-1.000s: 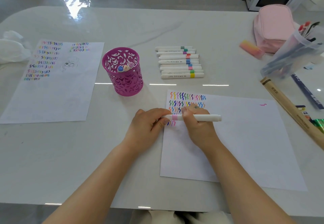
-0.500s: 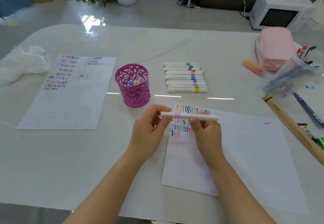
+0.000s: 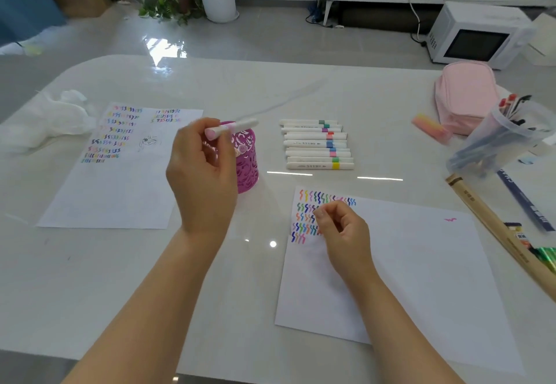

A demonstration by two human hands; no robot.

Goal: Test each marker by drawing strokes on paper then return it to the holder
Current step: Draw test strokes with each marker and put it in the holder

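My left hand point(image 3: 202, 179) grips a white marker with a pink band point(image 3: 231, 128), capped, held level just above the rim of the magenta cut-out holder point(image 3: 248, 164). The hand hides most of the holder's left side. My right hand point(image 3: 343, 233) hovers over the near sheet of paper point(image 3: 406, 278), fingers loosely curled and holding nothing, beside rows of coloured squiggles point(image 3: 313, 215). A row of several white markers with coloured bands point(image 3: 317, 144) lies on the table behind that sheet.
A second sheet with squiggles point(image 3: 120, 173) lies at the left, crumpled white tissue point(image 3: 45, 119) beyond it. At the right stand a pink pouch point(image 3: 464, 97), a pink eraser point(image 3: 430, 128), a clear tub of pens point(image 3: 505, 134) and a long wooden ruler point(image 3: 499, 233).
My right hand let go of the marker and stayed over the paper. My left hand carried the marker up and left to the holder. The camera tilted up.
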